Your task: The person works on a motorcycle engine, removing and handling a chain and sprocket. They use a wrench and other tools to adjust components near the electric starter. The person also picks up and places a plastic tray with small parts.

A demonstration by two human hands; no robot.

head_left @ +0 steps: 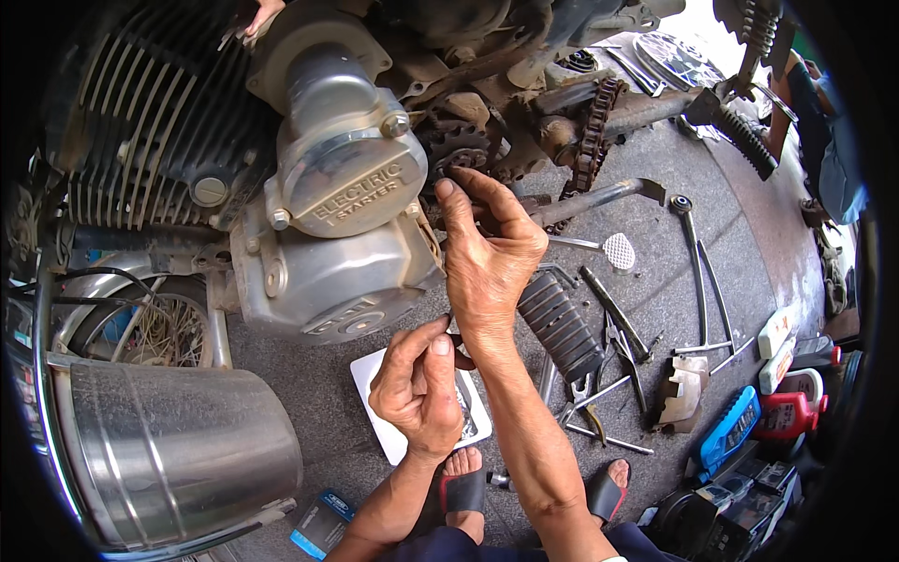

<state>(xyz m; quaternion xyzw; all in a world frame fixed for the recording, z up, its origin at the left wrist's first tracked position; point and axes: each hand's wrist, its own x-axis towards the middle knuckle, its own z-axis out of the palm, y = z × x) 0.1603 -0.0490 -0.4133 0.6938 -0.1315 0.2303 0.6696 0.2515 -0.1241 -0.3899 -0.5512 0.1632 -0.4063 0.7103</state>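
Motorcycle engine [309, 178] fills ten to twelve o'clock: black finned cylinder [150, 122], silver starter cover [351, 187], crankcase below. Heavy and rigid by the look, best left where it hangs. Chrome exhaust muffler [173, 450] lies at eight o'clock, smooth and probably slippery.

Front sprocket [456, 148] sits at twelve o'clock, just right of the starter cover, toothed, dark with grease; likely stiff, weighty for its size and slick, so best gripped by the rim teeth with fingertips. Drive chain [592, 131] hangs off at one o'clock, apart from the sprocket.

Right hand [487, 253] reaches up at centre, fingers spread and curled toward the sprocket area, thumb tip against the crankcase edge; empty as far as shows. Left hand [421, 384] at six o'clock, pinched shut on a small dark part [456, 330] between thumb and forefinger; kind too small to tell.

Crowds the reach: ribbed black footpeg [559, 323] beside the right wrist, gear lever [599, 199] crossing behind the fingers. White tray [375, 393] on the floor beneath the left hand. Pliers [623, 342] and spanners [698, 267] scattered at three o'clock. Red oil bottle [791, 407] at four.
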